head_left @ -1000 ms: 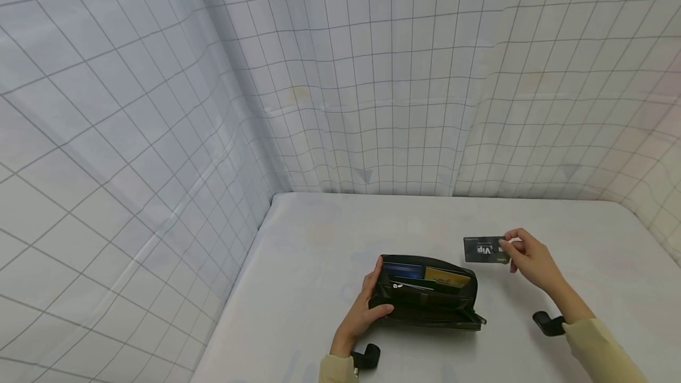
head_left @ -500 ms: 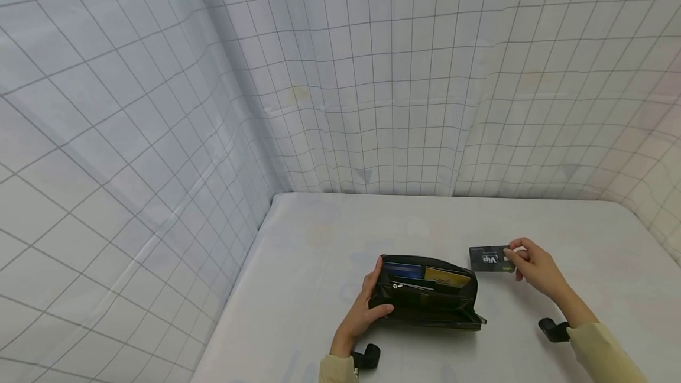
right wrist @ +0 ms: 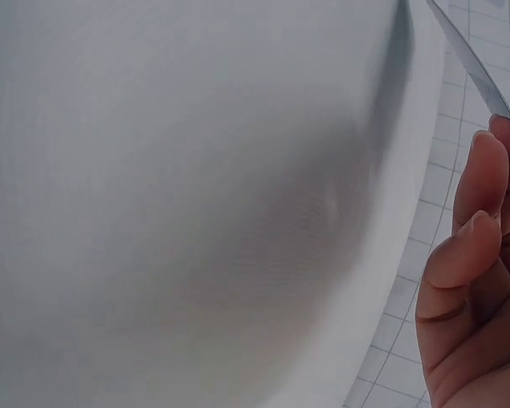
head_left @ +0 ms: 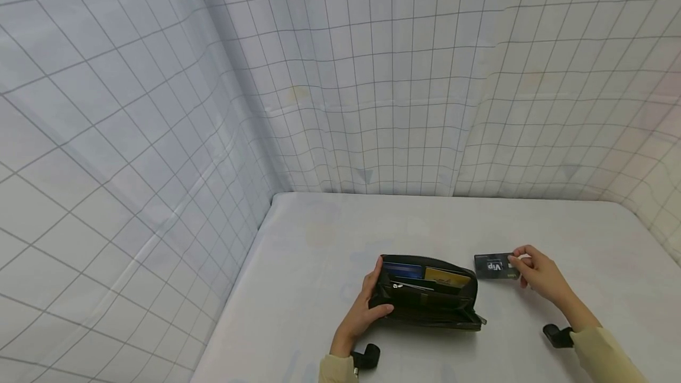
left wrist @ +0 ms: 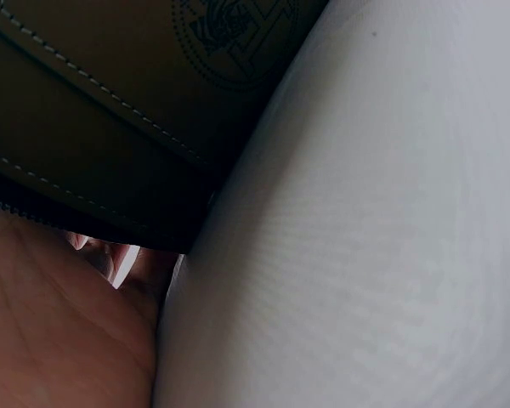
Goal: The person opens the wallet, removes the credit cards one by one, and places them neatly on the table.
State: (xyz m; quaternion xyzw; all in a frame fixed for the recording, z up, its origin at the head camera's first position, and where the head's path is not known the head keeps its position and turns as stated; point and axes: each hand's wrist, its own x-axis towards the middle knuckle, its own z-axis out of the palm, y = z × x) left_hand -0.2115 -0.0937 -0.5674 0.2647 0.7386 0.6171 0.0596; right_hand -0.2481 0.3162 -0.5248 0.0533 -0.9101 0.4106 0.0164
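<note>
A dark zip wallet [head_left: 425, 300] stands unzipped on the table, a blue card [head_left: 402, 270] and a yellow card [head_left: 447, 277] showing in its slots. My left hand [head_left: 363, 312] grips the wallet's left end, thumb on the front edge and fingers behind. Stitching and a round printed emblem mark the wallet's outside [left wrist: 110, 110] in the left wrist view. Just right of the wallet, my right hand [head_left: 542, 273] pinches a black card [head_left: 492, 266] marked "Vip" by its right end. In the right wrist view that card [right wrist: 476, 64] appears almost edge-on, with its shadow on the white surface.
The white table [head_left: 319, 241] reaches back to a white cloth wall [head_left: 372, 105] with a dark grid. Another gridded wall [head_left: 133, 164] rises at the left. A black wrist camera [head_left: 367, 357] sits by the left cuff, and another black wrist camera [head_left: 557, 336] by the right.
My right hand has moved toward me and slightly right, bringing the black card lower beside the wallet. The left hand and the wallet have stayed in place.
</note>
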